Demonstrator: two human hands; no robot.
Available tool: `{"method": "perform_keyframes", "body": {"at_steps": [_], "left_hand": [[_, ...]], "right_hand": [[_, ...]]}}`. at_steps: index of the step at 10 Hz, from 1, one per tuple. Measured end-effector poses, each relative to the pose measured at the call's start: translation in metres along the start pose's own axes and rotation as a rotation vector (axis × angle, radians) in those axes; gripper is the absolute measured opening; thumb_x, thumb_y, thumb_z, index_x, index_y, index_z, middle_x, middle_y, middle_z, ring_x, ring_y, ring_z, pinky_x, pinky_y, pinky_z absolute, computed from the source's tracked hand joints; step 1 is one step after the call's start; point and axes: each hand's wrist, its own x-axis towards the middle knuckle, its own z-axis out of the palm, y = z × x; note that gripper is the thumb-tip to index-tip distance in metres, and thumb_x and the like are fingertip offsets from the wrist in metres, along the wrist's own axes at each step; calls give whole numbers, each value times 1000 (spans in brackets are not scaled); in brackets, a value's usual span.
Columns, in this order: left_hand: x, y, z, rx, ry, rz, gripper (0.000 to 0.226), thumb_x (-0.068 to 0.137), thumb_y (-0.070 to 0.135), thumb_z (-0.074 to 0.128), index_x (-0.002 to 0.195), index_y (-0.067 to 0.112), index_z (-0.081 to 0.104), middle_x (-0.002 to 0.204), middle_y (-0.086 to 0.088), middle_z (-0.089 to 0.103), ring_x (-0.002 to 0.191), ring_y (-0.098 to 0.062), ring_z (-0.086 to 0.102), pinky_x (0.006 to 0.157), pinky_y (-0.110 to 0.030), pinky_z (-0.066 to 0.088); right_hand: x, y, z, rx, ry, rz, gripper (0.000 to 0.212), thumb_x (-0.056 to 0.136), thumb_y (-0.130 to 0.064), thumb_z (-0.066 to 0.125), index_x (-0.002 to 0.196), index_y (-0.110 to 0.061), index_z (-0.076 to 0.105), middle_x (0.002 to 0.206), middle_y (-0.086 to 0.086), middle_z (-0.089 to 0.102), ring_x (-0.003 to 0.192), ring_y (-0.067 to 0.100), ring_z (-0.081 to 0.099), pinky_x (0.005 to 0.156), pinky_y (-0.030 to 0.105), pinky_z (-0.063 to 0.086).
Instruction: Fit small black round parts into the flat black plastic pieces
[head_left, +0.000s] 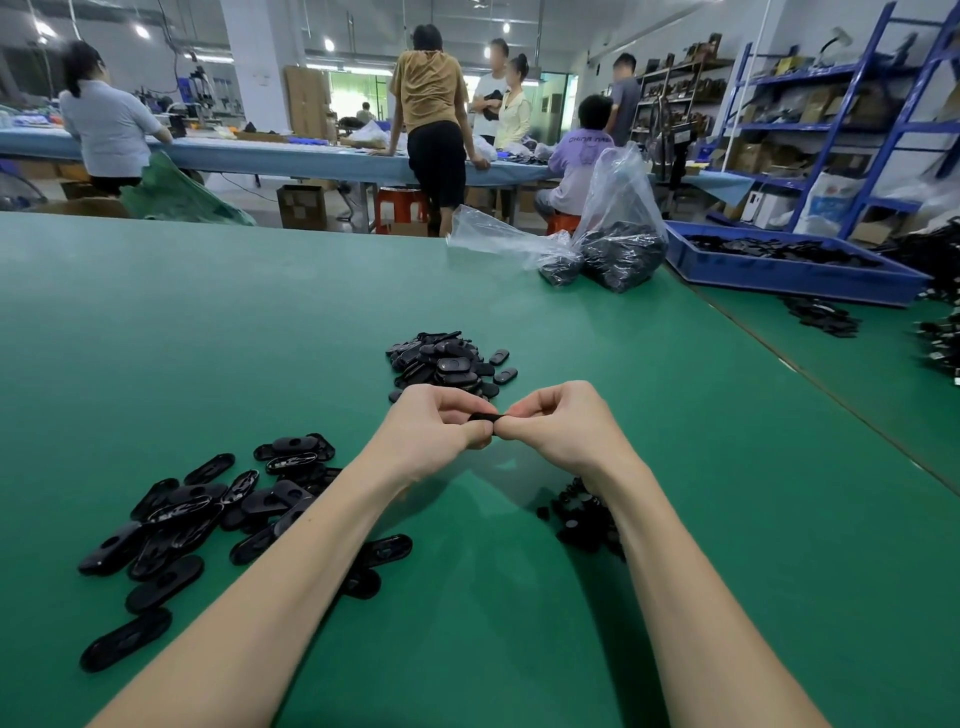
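- The left hand (441, 421) and right hand (556, 418) meet above the mat (208, 322), both pinching one flat piece (485, 417) between thumbs and curled fingers.
- The round part is hidden in the grip, so I cannot tell if it is seated.
- To do this well: keep the piece level, press with both thumbs squarely over the hole, feel for the snap.
- Empty pieces (171, 525) lie left, round parts (582, 519) under the right wrist, a farther pile (447, 361) just beyond the hands.

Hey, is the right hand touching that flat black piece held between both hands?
Touching. The head view shows the right hand pinching one end of the flat black piece.
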Motion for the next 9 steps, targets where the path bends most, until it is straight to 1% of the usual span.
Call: {"method": "perform_keyframes", "body": {"at_steps": [1,2,3,4,5,6,7,8,9], "left_hand": [[1,-1,-5,42,6,111,17,85,9,75,94,22,74,77,1,77,77,-11,73,79,-22,53],[4,-4,-11,229,41,273,19,80,11,80,92,24,75,79,10,75,75,-1,70,72,-7,49],[16,-11,-13,414,120,384,16,79,18,83,91,26,76,83,14,72,72,1,64,69,-6,44],[46,-14,-16,531,267,387,15,81,29,82,95,29,77,90,8,66,74,-10,60,74,-27,50],[86,-6,-21,605,378,306,18,84,33,77,101,27,76,98,4,67,89,-20,63,81,-34,52],[121,-3,-25,627,451,224,19,86,34,74,104,25,73,106,4,72,103,-21,64,82,-32,49],[134,-9,-23,690,426,122,20,89,39,71,105,27,71,107,5,71,108,-22,62,78,-30,43],[128,-10,-22,632,442,121,28,91,40,67,113,23,67,109,0,68,105,-23,61,82,-33,47],[91,-11,-12,535,522,237,23,92,35,65,109,20,63,104,0,64,93,-19,57,75,-30,43]], "right_hand": [[-1,3,0,136,-31,23,10,76,-24,84,74,-21,75,50,-17,56,41,-1,41,41,10,30],[-3,4,1,230,-45,63,10,78,-24,84,81,-21,75,63,-5,62,47,8,39,42,16,30],[-2,5,2,271,7,92,12,81,-28,82,88,-22,74,80,-1,76,45,3,49,41,12,34],[2,11,2,223,19,100,12,83,-31,79,91,-22,74,95,2,79,53,5,57,42,11,35],[3,14,3,203,-6,98,9,84,-30,77,89,-22,74,96,3,79,49,1,56,42,10,34],[5,16,4,204,-21,79,7,85,-27,76,87,-21,75,94,2,79,43,-2,51,40,9,34],[5,16,3,202,-42,73,4,86,-25,75,84,-21,74,90,-1,79,41,-3,49,40,9,34],[6,17,3,203,-63,54,5,86,-24,74,82,-22,74,86,-2,79,41,-3,49,41,9,35],[4,14,0,180,-82,38,7,87,-24,73,81,-22,74,82,-5,78,42,-2,49,41,9,35]]}}
